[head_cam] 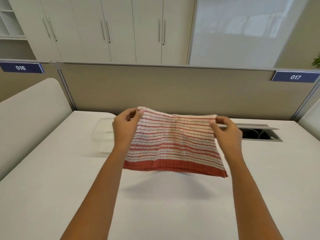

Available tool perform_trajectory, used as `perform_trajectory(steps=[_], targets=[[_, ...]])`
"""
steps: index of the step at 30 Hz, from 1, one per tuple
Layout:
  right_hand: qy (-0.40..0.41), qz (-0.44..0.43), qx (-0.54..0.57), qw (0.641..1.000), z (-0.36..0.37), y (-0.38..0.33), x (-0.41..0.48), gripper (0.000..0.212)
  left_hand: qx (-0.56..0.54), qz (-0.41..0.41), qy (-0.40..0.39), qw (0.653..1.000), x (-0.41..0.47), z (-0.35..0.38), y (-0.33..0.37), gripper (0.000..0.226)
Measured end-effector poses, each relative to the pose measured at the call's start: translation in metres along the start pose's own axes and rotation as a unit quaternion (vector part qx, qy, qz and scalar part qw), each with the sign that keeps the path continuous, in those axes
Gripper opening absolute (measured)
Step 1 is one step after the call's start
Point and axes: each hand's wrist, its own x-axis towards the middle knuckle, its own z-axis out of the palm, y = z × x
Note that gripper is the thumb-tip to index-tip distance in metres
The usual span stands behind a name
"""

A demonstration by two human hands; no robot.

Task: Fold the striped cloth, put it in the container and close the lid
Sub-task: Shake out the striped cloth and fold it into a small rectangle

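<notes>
The striped cloth (pixel 173 144), white with red stripes and a solid red band along its lower edge, hangs doubled over above the white table (pixel 164 205). My left hand (pixel 125 126) pinches its upper left corner and my right hand (pixel 227 131) pinches its upper right corner. The cloth's bottom edge floats a little above the table and casts a shadow. A clear plastic container (pixel 102 130) sits on the table behind my left hand, partly hidden by it. A pale flat piece (pixel 105 148), maybe the lid, lies just in front of the container.
A beige partition (pixel 155 90) closes off the table's far edge, with signs 016 (pixel 20 67) and 017 (pixel 295 77). An open cable slot (pixel 259 134) is set in the table at the back right. A rounded white divider (pixel 29 115) stands at the left.
</notes>
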Motion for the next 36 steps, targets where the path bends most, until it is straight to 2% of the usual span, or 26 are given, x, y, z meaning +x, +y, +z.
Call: perform_trajectory(steps=[3, 6, 8, 14, 17, 20, 23, 26, 31, 36], targets=[[-0.026, -0.037, 0.049, 0.998, 0.02, -0.043, -0.011, 0.008, -0.058, 0.002, -0.042, 0.997, -0.009, 0.022, 0.028, 0.021], [-0.033, -0.071, 0.073, 0.994, 0.038, -0.074, -0.02, 0.017, -0.11, 0.002, -0.067, 0.992, -0.019, 0.039, 0.047, 0.005], [-0.045, -0.078, 0.089, 0.992, 0.046, -0.085, -0.025, 0.023, -0.111, 0.011, -0.067, 0.991, -0.023, 0.044, 0.055, 0.009], [-0.081, -0.055, 0.1, 0.99, 0.054, -0.093, -0.03, 0.027, -0.082, 0.007, -0.075, 0.994, -0.034, 0.045, 0.063, 0.024], [-0.109, -0.037, 0.114, 0.987, 0.054, -0.094, -0.031, 0.018, -0.067, 0.031, -0.084, 0.994, -0.036, 0.042, 0.065, 0.027], [-0.125, -0.022, 0.12, 0.985, 0.053, -0.095, -0.032, 0.021, -0.074, 0.031, -0.095, 0.992, -0.034, 0.039, 0.064, 0.029], [-0.115, -0.069, 0.086, 0.987, 0.051, -0.095, -0.031, 0.025, -0.094, 0.007, -0.109, 0.99, -0.031, 0.036, 0.062, 0.029], [-0.078, -0.138, 0.035, 0.987, 0.049, -0.094, -0.03, 0.019, -0.115, -0.02, -0.116, 0.986, -0.03, 0.034, 0.059, 0.026], [-0.05, -0.205, 0.007, 0.978, 0.048, -0.093, -0.026, 0.017, -0.093, -0.007, -0.11, 0.989, -0.031, 0.033, 0.058, 0.02], [-0.053, -0.238, -0.011, 0.97, 0.049, -0.093, -0.02, 0.015, -0.082, 0.018, -0.142, 0.986, -0.031, 0.031, 0.061, 0.025]])
